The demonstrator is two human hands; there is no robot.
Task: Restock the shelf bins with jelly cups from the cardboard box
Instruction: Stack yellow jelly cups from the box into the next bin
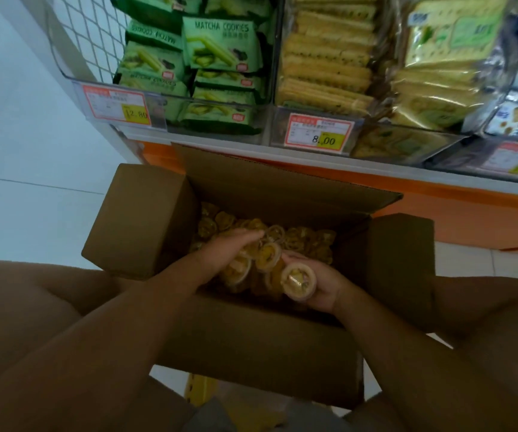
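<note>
A cardboard box [251, 338] stands with its flaps folded out, just in front of the orange base of a shelf [469, 213], its far flap rising against the shelf's edge. Inside lies a loose heap of yellow jelly cups [307, 241], which covers the bottom of the box. Both arms reach down into it. The left hand [229, 247] lies on top of the heap with its fingers stretched forward over several cups; the picture is soft there, so it may be gathering a few under the palm, but I cannot tell whether it grips any or only rests on them. The right hand [326, 291], near the box's near wall, curls its fingers and thumb round a single cup [298, 281], whose sealed round top faces the camera. Above the box, clear bins [170, 95] sit side by side on the shelf: the left one holds green matcha cookie packets [220, 45], the next holds packs of pale crackers [326, 67]. Red-framed price tags [115, 104] hang on the bin fronts. White floor tiles [33, 198] show to the left.
</note>
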